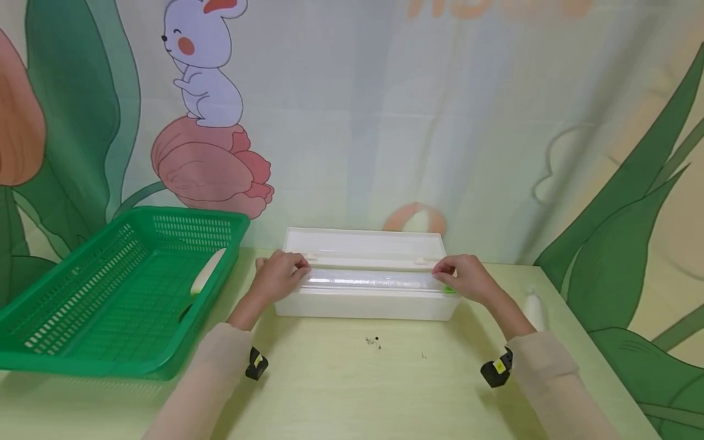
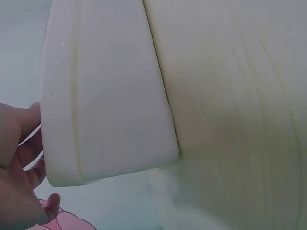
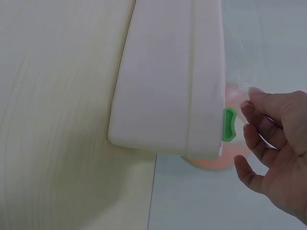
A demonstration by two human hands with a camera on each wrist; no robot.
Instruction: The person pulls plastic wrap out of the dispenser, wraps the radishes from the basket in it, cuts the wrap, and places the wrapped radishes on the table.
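Observation:
A long white cling film dispenser (image 1: 363, 305) lies across the table with its lid (image 1: 363, 240) raised at the back. Clear cling film (image 1: 374, 280) stretches along its open top. My left hand (image 1: 277, 278) pinches the film's left end; in the left wrist view the box side (image 2: 120, 96) partly hides those fingers. At the other end, my right hand (image 1: 467, 279) pinches the film between thumb and index finger, its other fingers loosely bent in the right wrist view. Just beside it, a green slide cutter (image 3: 229, 124) sits on the box edge.
A green slotted basket (image 1: 110, 360) stands on the left, holding a long pale piece (image 1: 208, 273) against its right wall. On the right lies a white tube-like object (image 1: 533, 310). Small dark bits (image 1: 374, 342) are scattered before the dispenser. A printed cloth (image 1: 341, 122) hangs behind the table.

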